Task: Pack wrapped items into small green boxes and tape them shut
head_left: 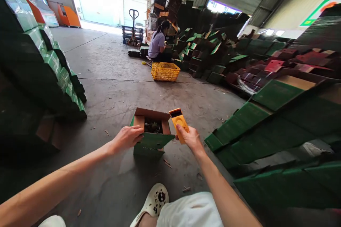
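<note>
A green cardboard box [153,142] stands on the floor before me with its flaps raised and brown inner sides showing. Dark contents [153,126], some of them shiny, lie inside, too dim to name. At the box's left side, my left hand [129,137] has its fingers closed on the flap edge. My right hand [190,138] is wrapped around a flat yellow handheld tool [179,122] with a dark upper end and a round raised spot. That tool is tilted just beyond the box's right edge.
Stacked green boxes rise at the left [60,74] and right [247,120]. Farther off, a person [157,44] sits by a yellow crate [165,72], near a pallet jack [133,30] and a heap of boxes. Small debris [167,164] dots the concrete floor.
</note>
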